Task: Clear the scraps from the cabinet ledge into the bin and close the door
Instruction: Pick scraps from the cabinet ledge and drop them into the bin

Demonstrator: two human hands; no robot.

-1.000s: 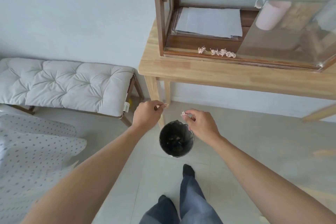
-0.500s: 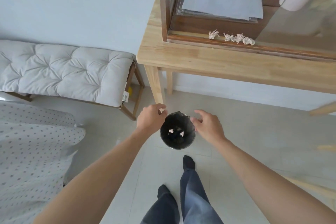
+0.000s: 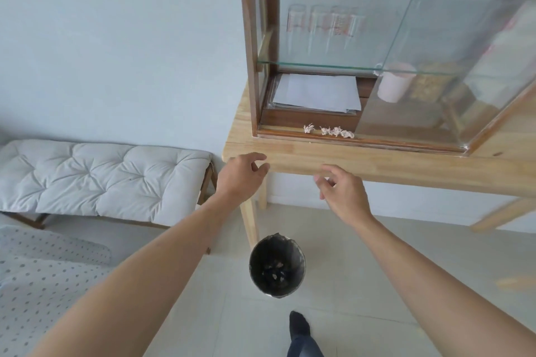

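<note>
Several small white paper scraps [image 3: 329, 131] lie in a row on the front ledge of a wooden glass cabinet [image 3: 248, 49]. Its glass door [image 3: 452, 72] stands swung open to the right. On the floor below sits a round black bin [image 3: 277, 265] with scraps at its bottom. My left hand [image 3: 242, 175] and my right hand [image 3: 343, 193] are raised in front of the table edge, below the ledge. Both hold nothing, with fingers loosely apart.
The cabinet rests on a light wooden table [image 3: 377, 161]. Inside it are a stack of white paper [image 3: 317, 93], a pink cup [image 3: 394, 85] and glasses on a glass shelf. A padded grey bench [image 3: 98, 180] stands at the left, a dotted cushion [image 3: 37, 281] nearer me.
Both hands dropped their scraps into the bin, then rose from the bin's rim to the table edge. The view tilted up, showing more of the cabinet.
</note>
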